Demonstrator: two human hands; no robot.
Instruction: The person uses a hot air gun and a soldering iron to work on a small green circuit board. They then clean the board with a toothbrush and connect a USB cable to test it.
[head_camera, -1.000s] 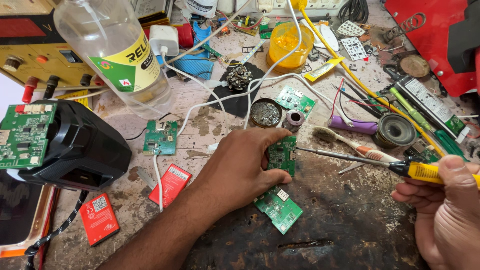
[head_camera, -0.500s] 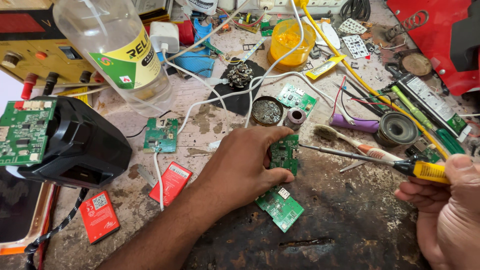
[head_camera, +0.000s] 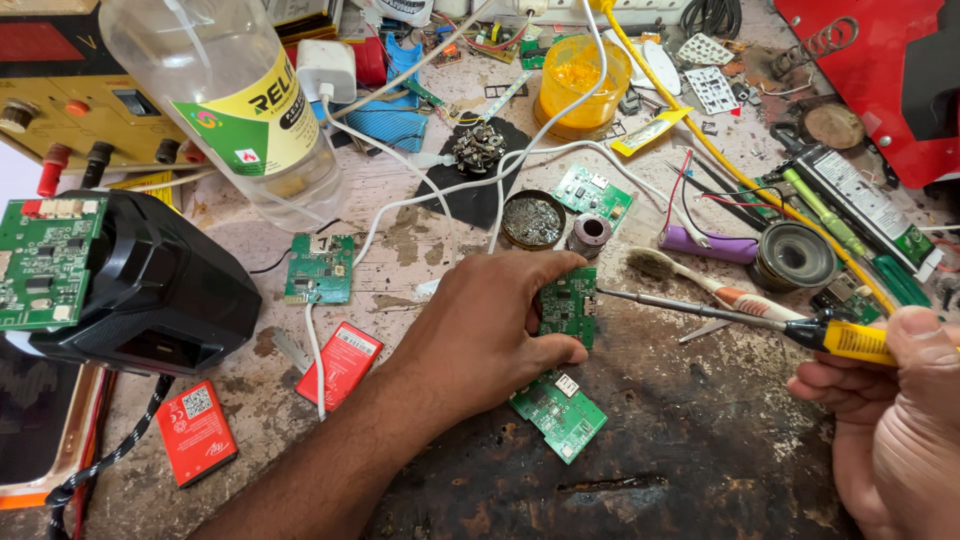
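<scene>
Two hands, left hand (head_camera: 490, 335) pinning flat green circuit board (head_camera: 568, 305), right hand (head_camera: 900, 400) gripping soldering iron (head_camera: 760, 322)

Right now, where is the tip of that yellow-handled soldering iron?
In the head view, right of centre: the yellow-handled soldering iron, held in the right hand, has its tip at the small green circuit board under the left hand.

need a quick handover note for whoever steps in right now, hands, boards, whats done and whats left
Left hand: palm down on the bench, fingers pinning a green circuit board on edge.
Right hand: grips a yellow-handled soldering iron; its tip sits at the board's right edge, contact too small to tell.
Nearby: second green board flat just below the left hand, solder tin and solder spool just above it, brush to the right.
Done: board held, iron brought to it.
Left: the joint itself; no finished solder work can be made out.
</scene>
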